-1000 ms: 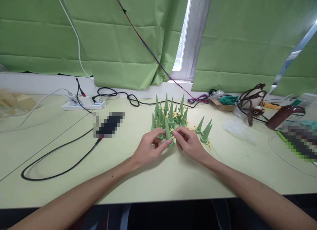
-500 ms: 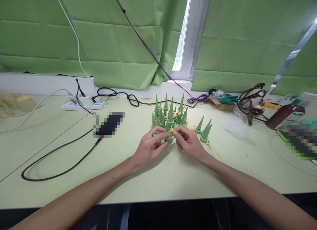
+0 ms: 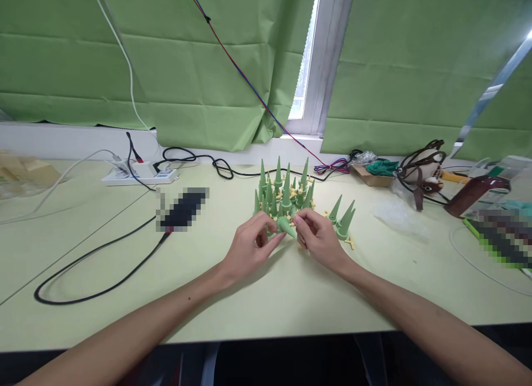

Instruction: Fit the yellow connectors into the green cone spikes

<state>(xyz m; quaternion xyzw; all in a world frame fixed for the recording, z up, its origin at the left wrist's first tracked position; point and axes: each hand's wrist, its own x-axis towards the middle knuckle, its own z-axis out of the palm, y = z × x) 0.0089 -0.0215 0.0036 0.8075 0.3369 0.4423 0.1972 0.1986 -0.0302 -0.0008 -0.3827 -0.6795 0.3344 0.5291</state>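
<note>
Held at its wide end by the thumb and fingers of my left hand (image 3: pixel 254 243) is a green plastic cone (image 3: pixel 286 226), tilted with its tip to the lower right. My right hand (image 3: pixel 318 233) is closed in a pinch beside that tip; what its fingertips hold is hidden, though a bit of yellow shows beneath them. Just behind both hands stands a dense cluster of green cones (image 3: pixel 286 189) with small yellow T-shaped pieces among them. Two or three more green cones (image 3: pixel 344 225) stand right of my right hand, with a yellow piece (image 3: pixel 349 242) at their foot.
A black cable (image 3: pixel 100 289) loops over the table on the left, near a blurred dark device (image 3: pixel 183 209) and a white power strip (image 3: pixel 141 175). To the right lie clear plastic wrap (image 3: pixel 401 217), a small cardboard box (image 3: pixel 372 175) and a brown bottle (image 3: pixel 477 194).
The green cone in my left hand has turned, so its tip now points toward my right hand. My left fingers have shifted on it; both arms stay nearly in place.
</note>
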